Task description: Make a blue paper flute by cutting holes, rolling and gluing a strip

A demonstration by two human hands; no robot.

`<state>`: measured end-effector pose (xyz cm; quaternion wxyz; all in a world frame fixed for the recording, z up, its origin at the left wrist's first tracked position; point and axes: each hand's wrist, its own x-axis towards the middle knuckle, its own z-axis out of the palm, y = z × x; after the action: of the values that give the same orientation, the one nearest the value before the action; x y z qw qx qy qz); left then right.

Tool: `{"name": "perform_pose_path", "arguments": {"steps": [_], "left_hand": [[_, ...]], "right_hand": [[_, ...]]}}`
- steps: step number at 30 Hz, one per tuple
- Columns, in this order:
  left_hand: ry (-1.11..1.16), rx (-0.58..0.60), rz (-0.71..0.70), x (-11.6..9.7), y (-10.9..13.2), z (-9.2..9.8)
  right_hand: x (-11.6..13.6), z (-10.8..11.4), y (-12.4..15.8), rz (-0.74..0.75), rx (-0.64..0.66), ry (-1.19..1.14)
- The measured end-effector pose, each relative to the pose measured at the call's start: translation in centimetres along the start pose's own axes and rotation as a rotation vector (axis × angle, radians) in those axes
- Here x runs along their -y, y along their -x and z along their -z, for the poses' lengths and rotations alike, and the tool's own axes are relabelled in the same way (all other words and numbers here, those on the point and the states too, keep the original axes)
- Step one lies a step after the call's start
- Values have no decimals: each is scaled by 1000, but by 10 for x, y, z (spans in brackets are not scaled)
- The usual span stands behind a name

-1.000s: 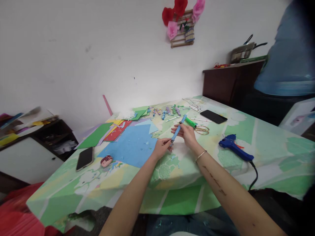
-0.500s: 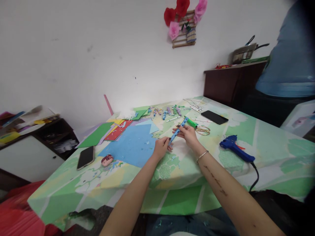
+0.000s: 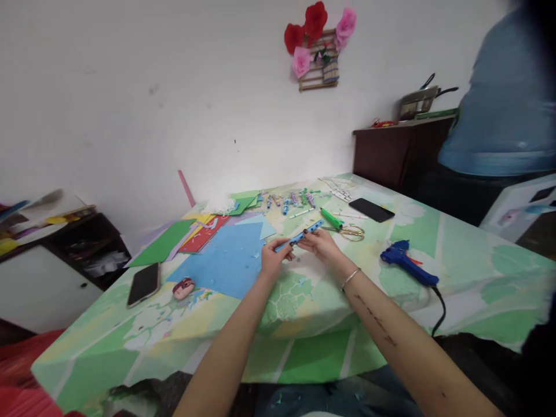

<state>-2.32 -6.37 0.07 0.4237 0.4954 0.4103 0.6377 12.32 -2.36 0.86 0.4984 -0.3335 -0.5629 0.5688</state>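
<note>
A narrow blue strip with dark spots [image 3: 317,225] is held above the table between my two hands. My left hand [image 3: 274,258] is closed on its lower left end, and my right hand [image 3: 322,247] pinches it farther up. The strip slants up to the right; my fingers cover part of it. Left of my left hand lies a large blue sheet [image 3: 226,255]. Just beyond my right hand are a green pen-like tool [image 3: 331,218] and scissors with gold handles [image 3: 351,233]. Several small coloured rolled pieces [image 3: 285,207] lie farther back.
A blue glue gun [image 3: 410,266] with a black cord rests at the right. One phone [image 3: 145,284] lies at the left, another [image 3: 372,209] at the back right. Coloured sheets [image 3: 163,243] and a small pink and dark red object [image 3: 183,288] are at the left. A person [image 3: 508,98] stands at the right.
The strip has tipped from a steep slant to a flatter one, its far end dropping. Both hands stay on it and have come closer together. The whole view has shifted slightly.
</note>
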Motion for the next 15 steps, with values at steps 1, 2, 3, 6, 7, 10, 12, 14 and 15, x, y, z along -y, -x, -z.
{"name": "perform_pose_path", "arguments": {"steps": [1, 2, 3, 6, 7, 10, 12, 14, 15], "left_hand": [[28, -48, -9, -1, -1, 2], [57, -97, -18, -1, -2, 4], [86, -144, -26, -1, -3, 6], [160, -254, -37, -3, -7, 13], [175, -274, -34, -3, -8, 14], [191, -300, -21, -3, -10, 16], [179, -326, -24, -2, -10, 17], [154, -361, -40, -1, -11, 18], [138, -373, -49, 0, -11, 18]], "right_hand": [[1, 0, 3, -13, 29, 74], [2, 1, 8, -25, 48, 156], [4, 3, 13, -34, 51, 245], [15, 26, 38, -25, -48, 547], [20, 38, 49, -9, -102, 652], [35, 84, 83, 17, -282, 916], [40, 115, 103, 39, -388, 1334], [38, 142, 119, -14, -489, 1794], [34, 152, 124, -39, -510, 1914]]}}
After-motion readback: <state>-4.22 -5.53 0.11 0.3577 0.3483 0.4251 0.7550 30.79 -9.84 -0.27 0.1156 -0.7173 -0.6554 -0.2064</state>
